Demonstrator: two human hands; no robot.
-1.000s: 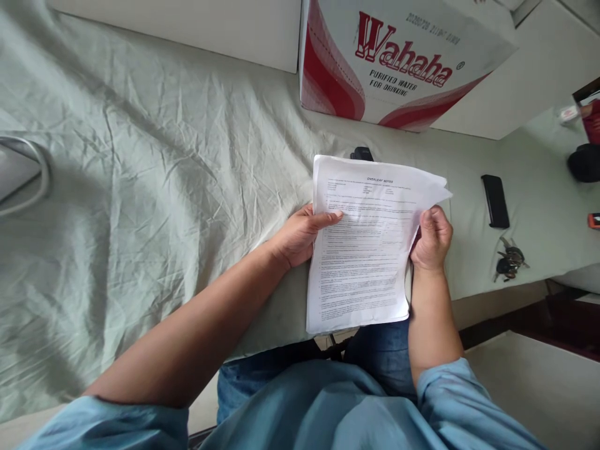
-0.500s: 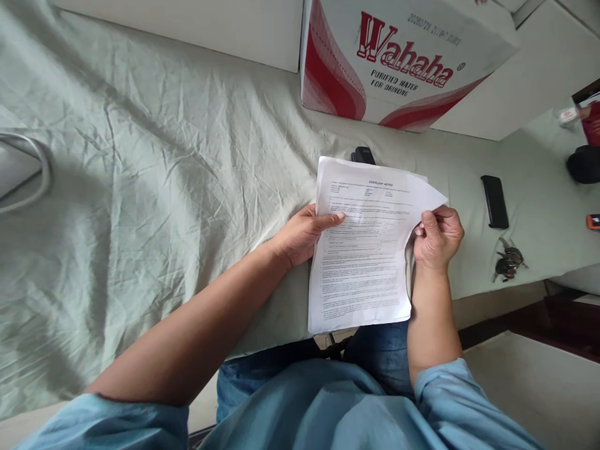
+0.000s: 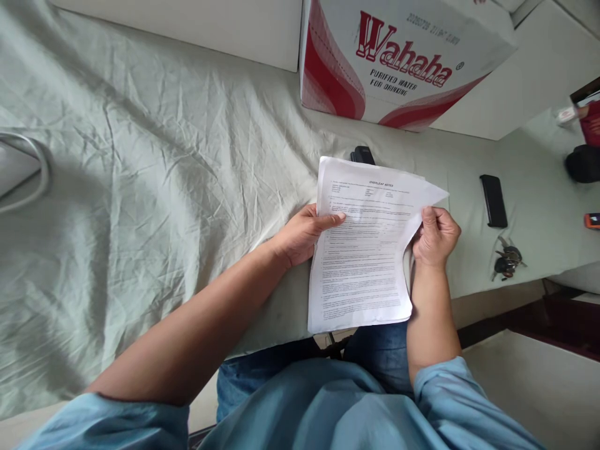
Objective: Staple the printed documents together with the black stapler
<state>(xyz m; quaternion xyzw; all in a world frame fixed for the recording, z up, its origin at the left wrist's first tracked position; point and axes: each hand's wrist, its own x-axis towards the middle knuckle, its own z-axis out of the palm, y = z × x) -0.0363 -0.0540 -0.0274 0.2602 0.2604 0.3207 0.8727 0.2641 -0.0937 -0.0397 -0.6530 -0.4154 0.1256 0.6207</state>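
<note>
A sheaf of printed papers [image 3: 363, 256], headed "OVERLEAF NOTES", is held above the near edge of the cloth-covered table. My left hand [image 3: 307, 234] grips its left edge, thumb flat on the top sheet and the other fingers hidden beneath. At the right edge, my right hand [image 3: 435, 236] pinches the paper between thumb and curled fingers. The right side bows, and its upper right corner sticks out past that hand. Behind the top edge lies a small black object [image 3: 363, 154], partly covered by the papers.
Pale green wrinkled cloth [image 3: 187, 144] covers the table. A Wahaha water carton [image 3: 394, 69] stands at the back. To the right lie a black phone [image 3: 494, 200] and a bunch of keys [image 3: 507, 259]. A white cable [image 3: 40, 156] loops at far left.
My right hand has shifted slightly left and down along the paper's right edge, its fingers more curled. The left hand has stayed put.
</note>
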